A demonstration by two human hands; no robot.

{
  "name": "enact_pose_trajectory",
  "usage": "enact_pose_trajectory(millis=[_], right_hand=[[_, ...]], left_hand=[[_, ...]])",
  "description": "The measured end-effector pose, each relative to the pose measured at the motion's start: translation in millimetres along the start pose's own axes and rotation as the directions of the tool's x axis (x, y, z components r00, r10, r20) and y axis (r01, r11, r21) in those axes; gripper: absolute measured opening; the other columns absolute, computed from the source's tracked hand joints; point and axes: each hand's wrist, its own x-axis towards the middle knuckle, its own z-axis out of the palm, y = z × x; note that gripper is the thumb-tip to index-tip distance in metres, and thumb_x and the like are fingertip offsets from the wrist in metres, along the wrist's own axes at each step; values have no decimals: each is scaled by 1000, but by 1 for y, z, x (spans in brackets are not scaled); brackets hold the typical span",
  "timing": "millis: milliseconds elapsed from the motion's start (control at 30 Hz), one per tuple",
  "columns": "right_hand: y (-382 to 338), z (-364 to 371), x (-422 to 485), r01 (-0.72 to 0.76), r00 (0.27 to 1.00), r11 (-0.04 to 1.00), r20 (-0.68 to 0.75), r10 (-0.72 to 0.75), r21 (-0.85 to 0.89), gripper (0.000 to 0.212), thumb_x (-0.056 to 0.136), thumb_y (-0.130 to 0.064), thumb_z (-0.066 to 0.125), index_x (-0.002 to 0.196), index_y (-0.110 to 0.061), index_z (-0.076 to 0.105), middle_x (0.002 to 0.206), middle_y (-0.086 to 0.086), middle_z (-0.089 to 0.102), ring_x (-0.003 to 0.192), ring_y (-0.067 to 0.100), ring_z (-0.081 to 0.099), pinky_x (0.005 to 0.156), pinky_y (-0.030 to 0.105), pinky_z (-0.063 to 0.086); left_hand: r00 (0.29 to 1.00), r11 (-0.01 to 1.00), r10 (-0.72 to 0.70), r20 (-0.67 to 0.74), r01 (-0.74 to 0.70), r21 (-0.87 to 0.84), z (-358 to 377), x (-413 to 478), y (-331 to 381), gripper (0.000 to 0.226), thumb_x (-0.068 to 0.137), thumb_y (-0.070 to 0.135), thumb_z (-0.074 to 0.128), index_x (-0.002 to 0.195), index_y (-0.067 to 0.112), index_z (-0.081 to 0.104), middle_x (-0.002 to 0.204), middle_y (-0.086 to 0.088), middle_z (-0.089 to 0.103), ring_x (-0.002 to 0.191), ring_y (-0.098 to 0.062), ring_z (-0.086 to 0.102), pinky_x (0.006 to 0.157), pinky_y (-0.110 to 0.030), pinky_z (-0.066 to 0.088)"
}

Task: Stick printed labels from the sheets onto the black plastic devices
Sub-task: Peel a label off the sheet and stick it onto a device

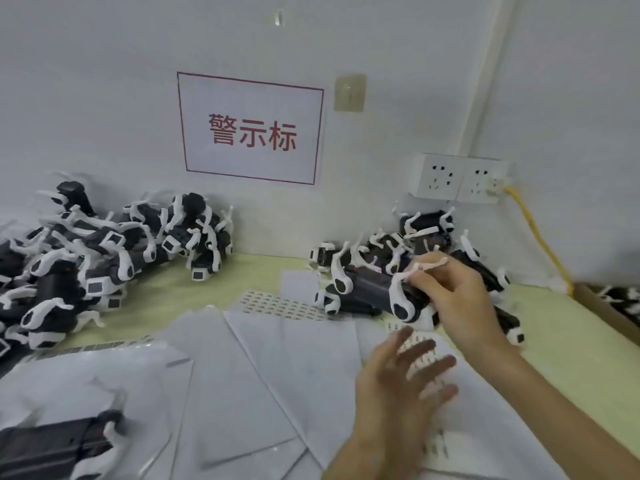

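My right hand (453, 296) grips a black plastic device with white clips (377, 292) at the front of the right-hand pile, fingers curled over its top. My left hand (405, 382) hovers with spread fingers, blurred, above a label sheet (426, 344) bearing small printed labels. Another label sheet (277, 304) lies flat in the middle of the table. A large pile of devices (104, 251) sits at the left against the wall. One device (59, 445) lies at the bottom left on the paper.
White backing sheets (277, 375) overlap across the front of the pale green table (571, 358). A cardboard box (609, 306) with more devices stands at the right edge. A wall socket (457, 178) with a yellow cable and a red-lettered sign (251, 129) are behind.
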Motion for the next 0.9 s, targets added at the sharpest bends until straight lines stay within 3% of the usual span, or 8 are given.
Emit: enact_pose_trajectory(millis=[67, 200, 300, 367, 467, 633, 767, 900], right_hand=[[9, -20, -28, -31, 999, 997, -32, 33, 72, 19, 93, 3, 63, 83, -11, 70, 79, -10, 72, 78, 6, 67, 73, 14, 49], [23, -37, -64, -71, 995, 993, 76, 64, 90, 23, 92, -6, 68, 81, -23, 77, 88, -8, 76, 86, 6, 70, 75, 13, 50], [32, -50, -78, -70, 971, 994, 232, 49, 84, 21, 94, -37, 61, 110, -32, 74, 114, -7, 74, 111, 8, 67, 87, 20, 50], [40, -62, -78, -88, 973, 995, 212, 96, -50, 22, 95, -43, 60, 116, -44, 68, 118, -15, 71, 116, 5, 63, 93, 30, 50], [54, -78, -75, -70, 931, 906, 300, 210, -417, 29, 86, -41, 78, 111, -49, 66, 121, -30, 63, 120, -9, 53, 108, 38, 44], [58, -73, -87, 41, 695, 820, 606, 387, -571, 71, 63, -69, 82, 127, -59, 54, 151, -36, 31, 139, -7, 31, 117, 30, 28], [56, -66, -90, -58, 753, 857, 541, 374, -512, 54, 67, -54, 88, 117, -52, 67, 152, -33, 36, 141, -11, 29, 117, 27, 25], [57, -65, -89, -138, 763, 880, 518, 387, -455, 36, 71, -39, 90, 102, -47, 74, 145, -35, 44, 138, -16, 32, 113, 22, 25]], left_hand=[[993, 995, 25, 119, -14, -97, 15, -21, -2, 59, 76, 45, 71, 121, 8, 67, 113, -10, 67, 109, -31, 62, 86, -42, 49], [997, 998, 65, 33, -66, 24, 13, -24, 0, 64, 89, 55, 52, 132, 9, 64, 126, -10, 72, 123, -25, 64, 111, -47, 44], [995, 997, 80, 59, -79, -10, 5, -25, 10, 65, 84, 60, 53, 118, 8, 73, 111, -9, 77, 95, -17, 75, 77, -30, 57], [990, 990, 140, 32, -140, -16, -2, -22, 18, 54, 83, 59, 54, 94, 15, 82, 93, -6, 78, 80, -15, 75, 64, -26, 58], [982, 981, 186, -21, -187, -54, -12, -22, 30, 39, 82, 60, 61, 87, 28, 83, 83, -2, 74, 79, -14, 72, 76, -28, 59], [995, 992, 88, -47, -92, -87, -20, -24, 32, 29, 75, 51, 77, 84, 23, 79, 81, 2, 69, 64, -13, 66, 81, -32, 47], [998, 995, 32, -62, -38, -91, -16, -26, 29, 24, 75, 43, 81, 76, 21, 71, 83, -3, 62, 72, -19, 68, 77, -32, 48], [998, 991, -48, -29, 44, -125, -18, -24, 26, 22, 82, 40, 76, 81, 19, 70, 108, -20, 73, 108, -32, 72, 86, -37, 56]])
